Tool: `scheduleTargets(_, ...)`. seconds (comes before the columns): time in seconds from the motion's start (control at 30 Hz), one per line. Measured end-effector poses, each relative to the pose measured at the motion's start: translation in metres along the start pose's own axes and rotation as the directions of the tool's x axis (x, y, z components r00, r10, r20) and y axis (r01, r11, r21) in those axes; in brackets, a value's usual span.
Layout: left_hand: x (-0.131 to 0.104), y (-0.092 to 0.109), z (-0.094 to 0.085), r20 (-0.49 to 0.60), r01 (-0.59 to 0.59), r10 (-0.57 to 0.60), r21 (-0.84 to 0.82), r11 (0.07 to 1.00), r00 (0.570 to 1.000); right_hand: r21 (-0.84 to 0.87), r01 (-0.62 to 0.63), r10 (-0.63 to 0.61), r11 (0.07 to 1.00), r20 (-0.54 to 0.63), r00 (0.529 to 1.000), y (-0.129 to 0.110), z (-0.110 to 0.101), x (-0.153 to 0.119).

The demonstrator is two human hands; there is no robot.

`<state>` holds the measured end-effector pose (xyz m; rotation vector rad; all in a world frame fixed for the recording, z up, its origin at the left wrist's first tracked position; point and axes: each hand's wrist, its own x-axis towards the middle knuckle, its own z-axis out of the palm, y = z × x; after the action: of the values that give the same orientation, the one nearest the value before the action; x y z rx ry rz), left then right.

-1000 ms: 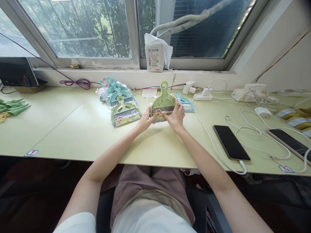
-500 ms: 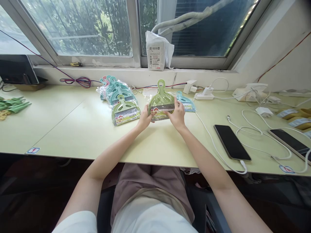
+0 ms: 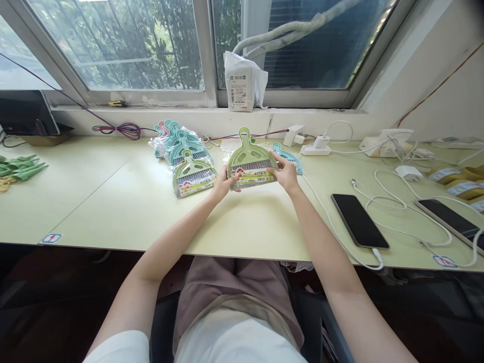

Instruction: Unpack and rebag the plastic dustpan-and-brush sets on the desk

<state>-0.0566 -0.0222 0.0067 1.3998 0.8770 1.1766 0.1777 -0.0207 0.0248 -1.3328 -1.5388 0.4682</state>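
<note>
Between my hands is a green dustpan and brush set (image 3: 251,157) in clear wrap, handle pointing toward the window and label toward me. My left hand (image 3: 223,184) grips its lower left corner, thumb on the front. On the right edge, my right hand (image 3: 284,172) holds it with the thumb over the label's end. Another green dustpan set (image 3: 193,174) lies just left of my left hand. Behind that one is a pile of wrapped blue dustpan sets (image 3: 184,146), with a pink handle showing. A blue dustpan set (image 3: 289,157) rests behind my right hand, partly hidden.
A phone (image 3: 358,221) on a white cable lies at the right, with a second phone (image 3: 451,222) farther over. Chargers and a power strip (image 3: 316,147) line the wall. Green strips (image 3: 24,166) lie far left. A wrapped box (image 3: 241,91) stands on the sill.
The held green dustpan set has tilted slightly to the left. My right hand has shifted a little outward along its right edge, so more of the label shows.
</note>
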Motion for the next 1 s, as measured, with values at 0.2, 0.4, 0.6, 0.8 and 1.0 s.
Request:
scheduleTargets(0.2, -0.003, 0.000, 0.002, 0.004, 0.033, -0.033, -0.039, 0.999, 0.999, 0.126, -0.018, 0.014, 0.992, 0.032, 0.999, 0.009, 0.002, 0.001)
scheduleTargets(0.4, -0.001, -0.003, -0.001, -0.084, 0.062, -0.068, -0.066, 0.996, 0.994, 0.188, -0.232, 0.211, 0.954, 0.128, 0.969, 0.015, 0.006, 0.000)
scheduleTargets(0.6, 0.002, -0.009, 0.002, -0.105, 0.129, -0.131, -0.030, 0.991, 0.986, 0.203, -0.307, 0.276, 0.930, 0.166, 0.947, 0.021, 0.007, 0.002)
scheduleTargets(0.8, 0.001, -0.009, 0.007, 0.035, 0.253, -0.254, 0.048, 0.966, 0.966, 0.184, -0.394, 0.411, 0.900, -0.065, 0.909, 0.046, -0.003, 0.009)
scheduleTargets(1.0, -0.007, -0.005, 0.012, 0.067, 0.226, -0.232, 0.085, 0.970, 0.970, 0.058, -0.538, 0.512, 0.841, -0.405, 0.757, 0.078, -0.036, 0.017)
